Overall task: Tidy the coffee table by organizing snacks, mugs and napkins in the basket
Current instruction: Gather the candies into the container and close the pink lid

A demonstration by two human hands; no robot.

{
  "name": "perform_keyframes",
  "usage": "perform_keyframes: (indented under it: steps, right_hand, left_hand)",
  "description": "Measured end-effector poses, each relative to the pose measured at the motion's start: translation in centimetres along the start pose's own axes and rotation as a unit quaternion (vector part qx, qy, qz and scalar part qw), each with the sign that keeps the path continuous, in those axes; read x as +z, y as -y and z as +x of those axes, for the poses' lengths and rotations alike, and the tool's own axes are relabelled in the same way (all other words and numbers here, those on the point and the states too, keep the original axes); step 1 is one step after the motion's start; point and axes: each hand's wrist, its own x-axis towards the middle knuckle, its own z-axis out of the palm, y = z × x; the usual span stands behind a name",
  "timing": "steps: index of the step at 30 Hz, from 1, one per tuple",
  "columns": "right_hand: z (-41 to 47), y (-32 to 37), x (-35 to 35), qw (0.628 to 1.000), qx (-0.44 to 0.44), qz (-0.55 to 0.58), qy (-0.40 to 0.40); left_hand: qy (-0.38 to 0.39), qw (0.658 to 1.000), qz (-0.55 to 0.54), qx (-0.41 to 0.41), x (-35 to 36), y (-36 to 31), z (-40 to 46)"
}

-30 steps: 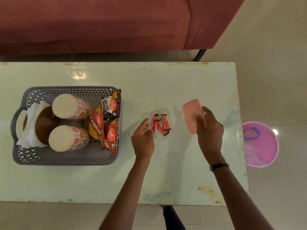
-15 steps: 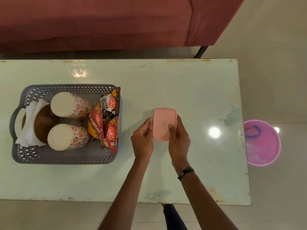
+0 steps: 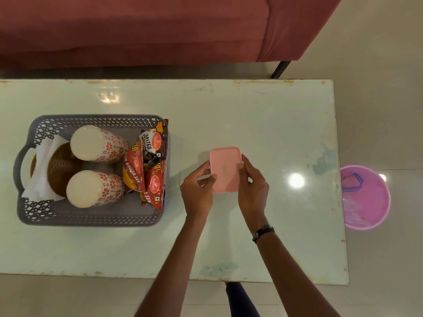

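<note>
A small box with a pink lid (image 3: pixel 225 169) sits on the pale coffee table (image 3: pixel 263 115), right of centre. My left hand (image 3: pixel 198 191) grips its left side and my right hand (image 3: pixel 251 185) grips its right side, fingers over the lid. The lid hides what is inside. At the left stands a grey lattice basket (image 3: pixel 91 217). It holds two floral mugs (image 3: pixel 98 144) (image 3: pixel 93 188) lying on their sides, white napkins (image 3: pixel 43 170) over a brown woven coaster, and several red snack packets (image 3: pixel 150 165) upright against its right wall.
A red sofa (image 3: pixel 148 28) runs along the far side of the table, with a dark leg at its right end. A pink bucket (image 3: pixel 365 197) stands on the floor beyond the table's right edge. The table's near edge is just below my forearms.
One second ago my right hand held the pink lid off the open box of red sweets. It has brought the lid down onto the box, and both hands now clasp it.
</note>
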Motion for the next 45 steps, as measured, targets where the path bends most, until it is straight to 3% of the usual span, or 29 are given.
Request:
perform_keyframes:
  steps: [6, 16, 25, 29, 35, 41, 45]
  right_hand:
    - [1.1, -0.1, -0.6, 0.993, 0.101, 0.063, 0.001]
    - [2.0, 1.0, -0.8, 0.989, 0.146, 0.029, 0.006]
    - [2.9, 0.9, -2.3, 0.988, 0.135, 0.009, 0.074]
    - [3.0, 0.7, -2.3, 0.990, 0.124, 0.010, 0.073]
    - [2.9, 0.9, -2.2, 0.991, 0.115, 0.005, 0.074]
    - [3.0, 1.1, -2.4, 0.990, 0.114, -0.004, 0.088]
    - [4.3, 1.9, -1.6, 0.992, 0.060, -0.046, 0.103]
  left_hand:
    - [0.003, 0.999, 0.004, -0.040, 0.0, 0.0, 1.0]
    - [0.018, 0.997, 0.062, -0.044, 0.1, 0.1, 2.3]
    - [0.084, 0.990, 0.096, -0.052, -0.6, -2.3, 4.6]
    - [0.069, 0.996, 0.056, -0.024, 0.2, -3.2, 6.3]
    - [0.077, 0.993, -0.020, -0.086, 0.0, -3.1, 7.0]
    - [0.065, 0.995, 0.001, -0.075, 0.2, -3.5, 6.8]
    - [0.058, 0.996, 0.023, -0.059, 0.2, -3.4, 7.1]
